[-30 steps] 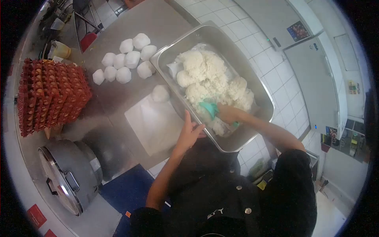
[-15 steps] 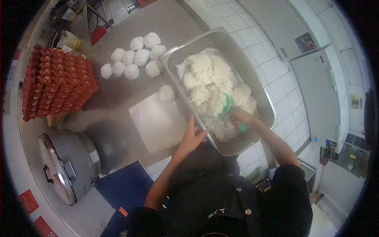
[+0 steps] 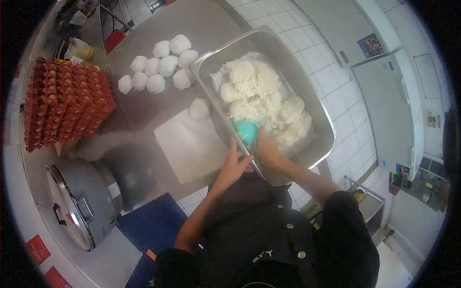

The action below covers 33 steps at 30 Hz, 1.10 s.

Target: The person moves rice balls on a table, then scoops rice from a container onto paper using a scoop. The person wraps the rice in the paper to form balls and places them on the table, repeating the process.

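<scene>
Though the scoop [image 3: 247,130] shows — its handle's hidden.

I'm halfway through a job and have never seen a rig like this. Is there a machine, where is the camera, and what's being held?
No robot here: a person works bare-handed. The one camera sits on their head, looking forward and down, so their arms reach up the picture. The right hand holds a teal scoop inside a deep metal tray heaped with white, rice-like food. The left hand is at the tray's edge. On the metal table to the left lie rounded white bundles and white sheets; farther left are stacked red egg trays.
</scene>
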Each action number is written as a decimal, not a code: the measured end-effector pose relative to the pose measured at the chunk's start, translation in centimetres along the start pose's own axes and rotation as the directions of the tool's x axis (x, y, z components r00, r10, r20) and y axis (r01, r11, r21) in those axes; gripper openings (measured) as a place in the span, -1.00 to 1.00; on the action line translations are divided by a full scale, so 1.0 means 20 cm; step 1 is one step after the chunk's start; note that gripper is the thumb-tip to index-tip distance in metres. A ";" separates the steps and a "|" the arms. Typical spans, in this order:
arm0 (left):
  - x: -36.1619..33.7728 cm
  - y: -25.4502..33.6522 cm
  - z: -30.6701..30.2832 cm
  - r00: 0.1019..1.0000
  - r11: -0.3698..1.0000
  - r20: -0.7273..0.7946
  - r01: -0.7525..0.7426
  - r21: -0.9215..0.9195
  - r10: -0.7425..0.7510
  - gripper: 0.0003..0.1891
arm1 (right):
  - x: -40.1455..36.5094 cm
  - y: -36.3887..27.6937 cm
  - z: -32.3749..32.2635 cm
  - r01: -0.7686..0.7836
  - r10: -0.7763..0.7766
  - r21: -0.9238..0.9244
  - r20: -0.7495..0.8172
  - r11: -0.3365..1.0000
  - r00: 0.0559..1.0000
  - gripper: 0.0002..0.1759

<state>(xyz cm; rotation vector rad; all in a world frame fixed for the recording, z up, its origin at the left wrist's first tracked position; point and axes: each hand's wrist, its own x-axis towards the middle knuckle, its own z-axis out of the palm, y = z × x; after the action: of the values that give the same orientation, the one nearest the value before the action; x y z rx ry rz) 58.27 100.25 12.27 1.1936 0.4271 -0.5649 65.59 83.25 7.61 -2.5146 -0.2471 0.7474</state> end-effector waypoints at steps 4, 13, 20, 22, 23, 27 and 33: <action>-0.03 0.03 0.03 1.000 0.999 -0.023 -0.022 -0.030 0.022 0.08 | 0.02 0.00 0.05 -0.067 0.068 0.062 -0.010 0.996 0.998 -0.59; -0.06 0.02 -0.19 0.975 0.914 -0.037 -0.194 0.357 0.221 -0.15 | -0.01 0.11 -0.57 -0.543 -0.048 0.603 0.693 0.584 0.719 -0.80; -0.21 -0.08 -0.64 0.773 0.217 -0.130 -0.010 0.976 0.620 -0.36 | -0.14 0.17 -0.54 -0.610 -0.032 0.776 0.622 0.161 0.782 -0.88; -0.16 -0.24 -0.81 0.779 0.145 -0.002 -0.115 0.983 0.626 -0.43 | -0.20 0.12 -0.54 -0.575 -0.088 0.815 0.580 0.069 0.810 -0.88; -0.15 -0.28 -0.84 0.763 0.098 0.026 -0.116 0.988 0.646 -0.46 | -0.26 0.02 -0.57 -0.545 -0.058 0.835 0.550 0.076 0.833 -0.91; -0.10 -0.34 -0.96 0.776 0.088 0.083 -0.176 0.980 0.625 -0.62 | -0.43 -0.24 -0.61 -0.532 -0.098 0.842 0.540 0.091 0.836 -0.93; -0.17 -0.30 -0.95 0.753 0.108 0.111 -0.235 0.966 0.649 -0.47 | -0.57 -0.52 -0.29 -0.583 -0.205 0.810 0.583 0.063 0.787 -0.88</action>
<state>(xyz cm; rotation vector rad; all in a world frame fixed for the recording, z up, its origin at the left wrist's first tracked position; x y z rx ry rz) 51.49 117.39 3.76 2.5803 -0.1244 0.0680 59.08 86.39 22.44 -0.8409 0.3990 1.2188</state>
